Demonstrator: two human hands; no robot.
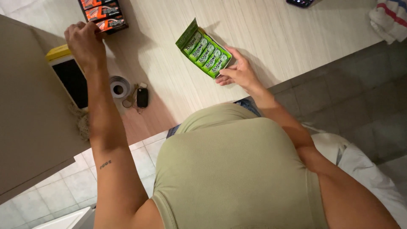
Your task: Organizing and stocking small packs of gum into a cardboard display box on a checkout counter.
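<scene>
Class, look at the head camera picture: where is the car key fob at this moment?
The black car key fob lies on the wooden table, left of centre, beside the roll of tape and just right of the person's left forearm.

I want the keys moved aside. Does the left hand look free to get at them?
Probably yes: the left hand only rests by the orange box, and nothing covers the keys beside the tape roll.

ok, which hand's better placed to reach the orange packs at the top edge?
Left. The left hand already rests against the orange packs at the counter's far edge. The right hand is across the counter, holding the open green box, so it looks occupied and farther off.
</scene>
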